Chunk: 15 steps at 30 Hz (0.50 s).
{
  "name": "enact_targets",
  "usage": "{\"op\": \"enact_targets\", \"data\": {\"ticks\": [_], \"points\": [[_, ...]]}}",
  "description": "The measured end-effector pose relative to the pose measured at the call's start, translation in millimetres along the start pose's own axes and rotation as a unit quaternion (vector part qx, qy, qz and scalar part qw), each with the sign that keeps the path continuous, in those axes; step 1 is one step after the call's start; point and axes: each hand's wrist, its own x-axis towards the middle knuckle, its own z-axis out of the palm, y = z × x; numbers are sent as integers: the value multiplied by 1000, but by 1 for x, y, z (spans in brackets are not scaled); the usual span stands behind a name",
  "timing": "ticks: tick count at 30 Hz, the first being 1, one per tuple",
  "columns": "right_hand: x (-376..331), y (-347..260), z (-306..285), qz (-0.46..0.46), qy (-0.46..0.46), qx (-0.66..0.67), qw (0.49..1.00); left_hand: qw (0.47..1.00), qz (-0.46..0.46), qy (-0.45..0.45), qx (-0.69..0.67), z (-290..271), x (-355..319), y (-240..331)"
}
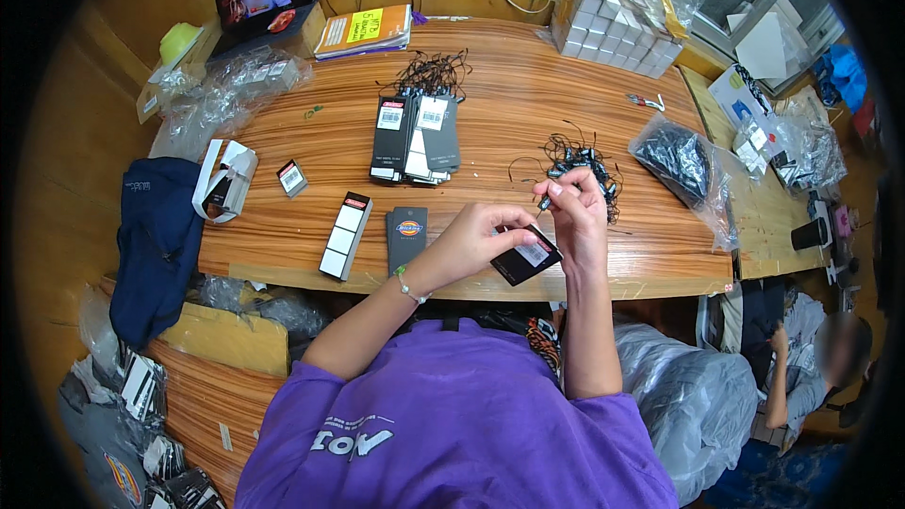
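Observation:
My left hand (479, 241) pinches a black hang tag (517, 268) with a white sticker, tilted over the table's near edge. Just above the tag, my right hand (583, 222) has thumb and forefinger closed on the black end of a hang-tag string (544, 203). Whether the string passes through the tag's hole is too small to tell. Right behind that hand lies a tangled pile of black tag strings (577, 153). Left of my left hand are a stack of dark grey tags (406, 243) and a narrow stack of black-topped white labels (344, 238).
Strung tags (412, 146) lie mid-table, with a small label stack (292, 178) and a paper-banded bundle (229, 184) leftward. A bag of black strings (685, 170) and red-handled snips (645, 102) are rightward. White boxes (613, 33) stand behind. Another person (809, 368) sits at right.

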Motion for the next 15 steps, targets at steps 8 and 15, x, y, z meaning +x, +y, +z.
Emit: {"op": "enact_targets", "data": {"ticks": [8, 15], "points": [[26, -19, -18, -27, 45, 114, 992, 999, -24, 30, 2, -5, -9, -9], [26, -39, -12, -72, -12, 223, 972, 993, -29, 103, -55, -16, -8, -21]]}}
